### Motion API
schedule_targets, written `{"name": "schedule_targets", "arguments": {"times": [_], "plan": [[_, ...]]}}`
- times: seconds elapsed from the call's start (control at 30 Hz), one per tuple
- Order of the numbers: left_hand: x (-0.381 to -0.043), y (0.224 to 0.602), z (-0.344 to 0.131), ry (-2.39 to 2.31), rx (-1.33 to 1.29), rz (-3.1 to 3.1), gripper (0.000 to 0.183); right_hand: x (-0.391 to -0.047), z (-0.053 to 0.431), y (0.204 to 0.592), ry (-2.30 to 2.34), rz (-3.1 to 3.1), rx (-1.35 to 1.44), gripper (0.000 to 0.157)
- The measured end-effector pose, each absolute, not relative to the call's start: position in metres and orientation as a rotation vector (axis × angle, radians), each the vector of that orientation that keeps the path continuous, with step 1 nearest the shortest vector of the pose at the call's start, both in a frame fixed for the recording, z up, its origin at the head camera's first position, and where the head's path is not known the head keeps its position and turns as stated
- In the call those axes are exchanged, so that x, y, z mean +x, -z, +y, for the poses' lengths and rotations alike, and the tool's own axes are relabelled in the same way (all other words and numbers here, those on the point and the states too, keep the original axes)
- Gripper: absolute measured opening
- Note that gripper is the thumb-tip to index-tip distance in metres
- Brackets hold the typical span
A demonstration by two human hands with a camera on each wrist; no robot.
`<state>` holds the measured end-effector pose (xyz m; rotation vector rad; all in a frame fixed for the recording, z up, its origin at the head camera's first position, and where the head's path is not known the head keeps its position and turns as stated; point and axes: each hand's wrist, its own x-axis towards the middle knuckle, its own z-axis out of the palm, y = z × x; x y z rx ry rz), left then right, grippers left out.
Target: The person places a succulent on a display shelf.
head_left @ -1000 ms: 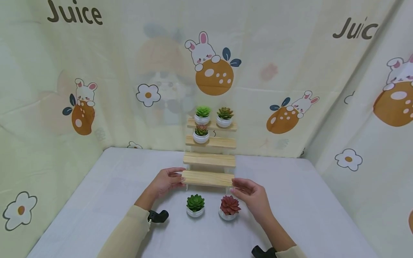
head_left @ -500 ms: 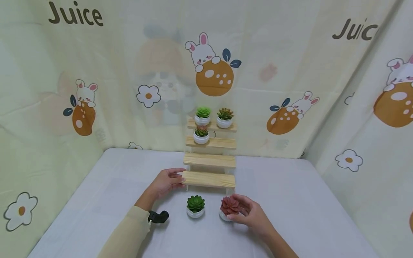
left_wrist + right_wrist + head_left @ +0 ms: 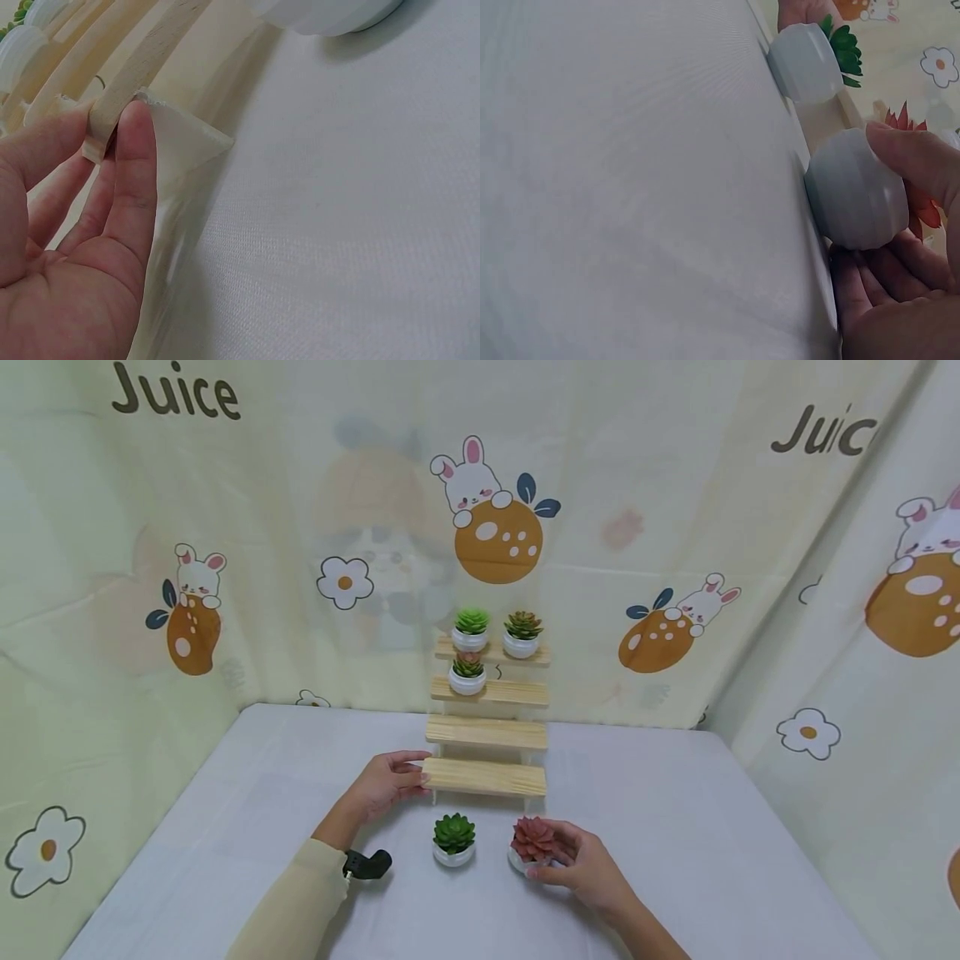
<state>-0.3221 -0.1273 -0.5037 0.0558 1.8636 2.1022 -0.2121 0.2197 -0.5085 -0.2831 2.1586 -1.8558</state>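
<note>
My left hand (image 3: 381, 787) pinches the left end of the lowest step of a tiered wooden plant stand (image 3: 483, 777). In the left wrist view the thumb lies on top of the board (image 3: 142, 67), with a finger beneath it. At the stand's front right, my right hand (image 3: 588, 870) grips a red potted succulent (image 3: 532, 839) standing on the table. Seen from the right wrist, the thumb lies on the rim of its white pot (image 3: 859, 191) and the other fingers are at the pot's far side. A dark green potted succulent (image 3: 453, 835) stands to its left.
On the top step are a bright green succulent (image 3: 471, 625) and a brownish one (image 3: 522, 631). Another succulent (image 3: 467, 675) sits at the left of the second step. A printed curtain (image 3: 585, 527) hangs behind the white-covered table (image 3: 675, 827).
My right hand has left the right end of the lowest step, come down toward me, and taken hold of the red succulent's pot. The left hand stays on the stand.
</note>
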Motion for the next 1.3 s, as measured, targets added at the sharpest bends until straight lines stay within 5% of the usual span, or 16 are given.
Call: {"name": "schedule_targets", "arguments": {"times": [1.3], "plan": [[-0.326, 0.509, -0.128, -2.122, 0.050, 1.846, 0.052, -0.225, 0.207, 0.505, 1.954, 2.179, -0.251, 0.072]]}}
